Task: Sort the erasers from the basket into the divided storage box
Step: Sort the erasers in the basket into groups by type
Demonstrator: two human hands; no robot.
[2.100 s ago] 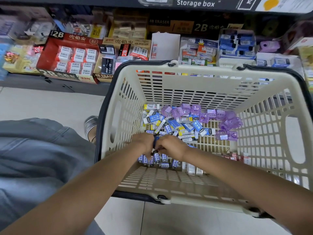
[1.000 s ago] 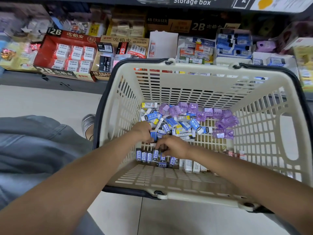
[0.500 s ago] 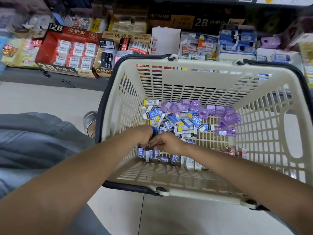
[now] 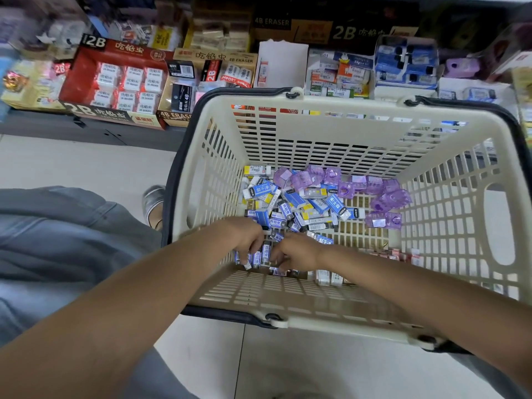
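Head view: both hands reach into the cream basket [image 4: 288,322] on the floor. Left hand [image 4: 247,236] and right hand [image 4: 296,250] curl their fingers around small blue-sleeved erasers [image 4: 260,256] near the near wall. Farther in lie blue-and-white erasers [image 4: 299,205], then purple erasers [image 4: 383,197]. Beyond, a red 2B eraser box [image 4: 115,82] sits on the shelf.

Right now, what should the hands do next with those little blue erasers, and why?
Probably lift out the bunch. Both the left hand and right hand are curled round small blue erasers on the basket floor, so they look gathered and ready to carry out.
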